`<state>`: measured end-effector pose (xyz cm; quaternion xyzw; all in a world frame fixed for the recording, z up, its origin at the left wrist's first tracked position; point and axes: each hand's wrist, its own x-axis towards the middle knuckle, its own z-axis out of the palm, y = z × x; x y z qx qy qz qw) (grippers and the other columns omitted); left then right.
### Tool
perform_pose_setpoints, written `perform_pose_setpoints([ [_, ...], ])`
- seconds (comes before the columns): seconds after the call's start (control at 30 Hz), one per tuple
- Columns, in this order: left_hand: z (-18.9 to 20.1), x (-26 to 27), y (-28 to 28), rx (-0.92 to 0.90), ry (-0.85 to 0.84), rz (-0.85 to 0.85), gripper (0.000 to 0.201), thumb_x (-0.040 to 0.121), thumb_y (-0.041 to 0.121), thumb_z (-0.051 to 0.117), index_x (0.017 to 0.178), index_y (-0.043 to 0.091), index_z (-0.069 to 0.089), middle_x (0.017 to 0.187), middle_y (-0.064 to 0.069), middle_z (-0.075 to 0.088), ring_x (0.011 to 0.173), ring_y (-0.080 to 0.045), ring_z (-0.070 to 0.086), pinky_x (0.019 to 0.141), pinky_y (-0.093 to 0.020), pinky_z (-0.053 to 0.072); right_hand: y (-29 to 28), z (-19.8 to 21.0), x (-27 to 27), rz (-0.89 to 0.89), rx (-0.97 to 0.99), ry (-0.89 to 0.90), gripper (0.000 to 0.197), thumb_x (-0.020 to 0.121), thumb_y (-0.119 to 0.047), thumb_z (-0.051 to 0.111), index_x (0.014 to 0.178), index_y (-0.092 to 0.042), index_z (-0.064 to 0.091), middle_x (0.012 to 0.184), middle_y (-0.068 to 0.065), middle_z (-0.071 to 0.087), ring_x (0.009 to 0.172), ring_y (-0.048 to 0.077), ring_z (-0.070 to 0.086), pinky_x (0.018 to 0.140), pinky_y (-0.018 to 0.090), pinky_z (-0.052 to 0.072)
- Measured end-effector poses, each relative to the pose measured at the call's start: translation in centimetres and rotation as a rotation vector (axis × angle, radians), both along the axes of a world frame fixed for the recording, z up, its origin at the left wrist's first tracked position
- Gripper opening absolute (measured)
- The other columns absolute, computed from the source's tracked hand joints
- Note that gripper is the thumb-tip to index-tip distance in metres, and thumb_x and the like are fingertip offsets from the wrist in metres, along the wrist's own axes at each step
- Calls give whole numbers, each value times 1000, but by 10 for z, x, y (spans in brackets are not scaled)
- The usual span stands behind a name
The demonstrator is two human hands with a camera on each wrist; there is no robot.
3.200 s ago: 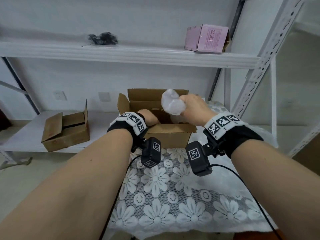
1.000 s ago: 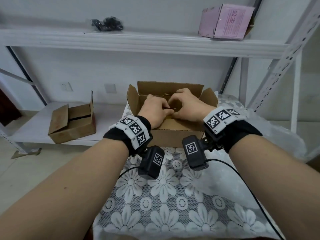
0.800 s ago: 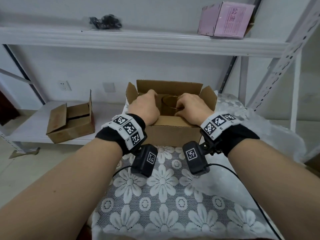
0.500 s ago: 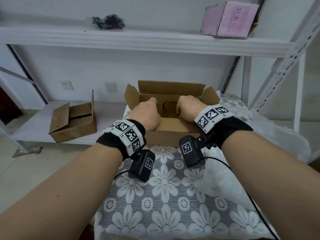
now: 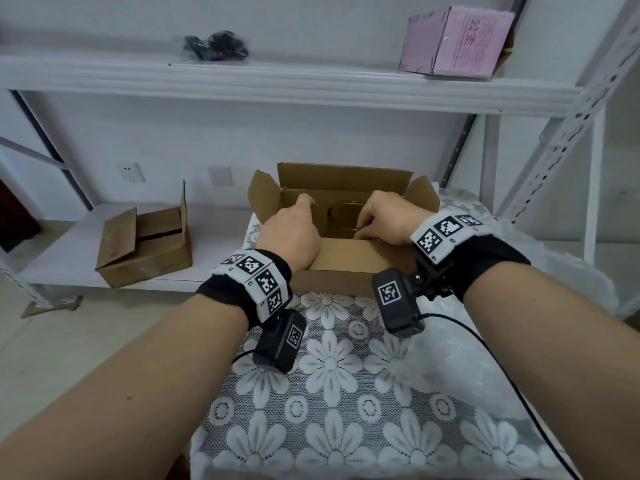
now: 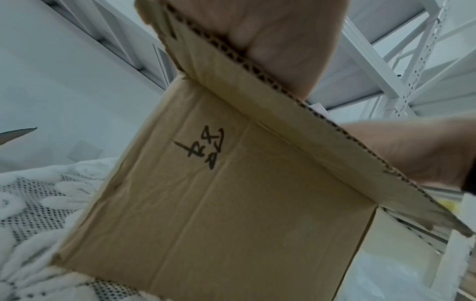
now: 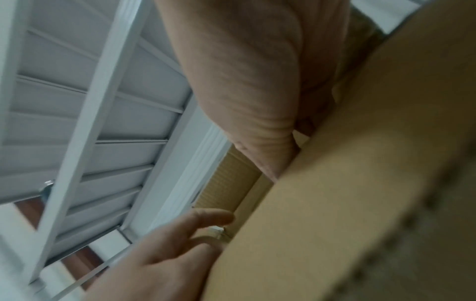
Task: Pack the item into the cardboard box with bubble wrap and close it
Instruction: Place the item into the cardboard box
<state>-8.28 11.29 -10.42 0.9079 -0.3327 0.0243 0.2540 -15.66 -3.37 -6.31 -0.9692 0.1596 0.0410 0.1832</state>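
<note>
- My left hand reaches over the near wall of the open cardboard box, wrist bent down. Its back faces me, so most of its fingers are hidden inside the box and I cannot tell how far they are open. In the right wrist view some of its fingers look stretched out and loosely spread near the box edge.
- My right hand also dips into the box from the near right side. Its fingers are curled at the side of the round, clear, amber-looking cylinder that stands upright inside. Whether they truly grip it, I cannot tell.
- Both forearms run forward side by side, each with a black wristband carrying a marker strip and a small camera.
- The box sits on the lace flower cloth, all four flaps standing up. The left wrist view shows black handwriting on its front wall.
- Crumpled bubble wrap lies just right of the box.
- A second cardboard box rests on the low shelf to the left, and a pink box sits on the upper shelf.
</note>
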Motion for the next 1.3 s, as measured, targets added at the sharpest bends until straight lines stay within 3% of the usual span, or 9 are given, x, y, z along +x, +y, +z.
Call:
perform_pose_setpoints([
  [0.1,-6,-3,-3,47,-79,14,41,93,8,37,134,14,40,90,-11,66,71,-26,51,62,-35,39,3,12,-5,42,-125,-31,11,85,-17,70,80,-7,73,81,4,65,72,19,61,72,31,54],
  [0.17,-9,-4,-5,23,-119,16,37,95,10,36,132,14,42,87,-12,67,71,-29,56,60,-34,38,6,13,-4,54,-271,0,21,86,-11,66,65,-8,61,74,5,58,67,21,57,68,32,51],
  [0.27,-8,-3,-3,3,-137,14,32,99,14,37,130,14,44,91,-12,69,81,-31,62,62,-34,38,3,2,0,48,-328,72,10,87,-3,57,86,-6,66,95,12,64,84,28,62,81,38,54],
  [0.37,-6,1,9,-55,-26,-168,37,98,34,45,130,16,43,87,-3,65,83,-24,63,70,-32,45,-5,-4,4,17,-204,114,16,87,-7,62,97,-9,73,107,12,67,97,28,63,90,37,52],
  [0.47,-3,5,23,-22,98,-294,56,76,57,68,115,21,51,90,7,59,81,-10,58,68,-20,46,-7,-5,6,7,-138,75,14,86,-10,66,95,-13,76,109,8,68,101,25,62,88,31,50],
  [0.6,-4,6,24,11,93,-311,56,56,62,79,89,23,58,87,11,59,76,-2,54,61,-14,43,-2,-10,6,-16,-49,15,11,85,-15,70,92,-13,77,106,5,69,104,21,61,86,26,48],
  [0.8,-4,5,22,-5,103,-285,59,53,61,81,90,20,59,86,11,59,76,-2,54,63,-18,47,4,4,5,-23,-73,-14,9,81,-16,74,88,-12,75,104,6,67,95,21,62,86,32,54],
  [1.1,0,2,20,44,145,-242,61,52,64,80,91,21,59,94,5,63,87,-11,58,75,-31,54,9,-5,20,-54,-99,126,18,88,-6,63,102,-10,74,114,11,66,105,26,61,79,27,48],
  [1.3,2,-3,18,161,41,-261,75,61,74,66,120,30,55,122,10,54,107,-11,55,92,-32,48,-2,1,8,-63,50,121,18,83,-21,71,97,-13,77,98,3,72,91,18,65,73,26,54],
])
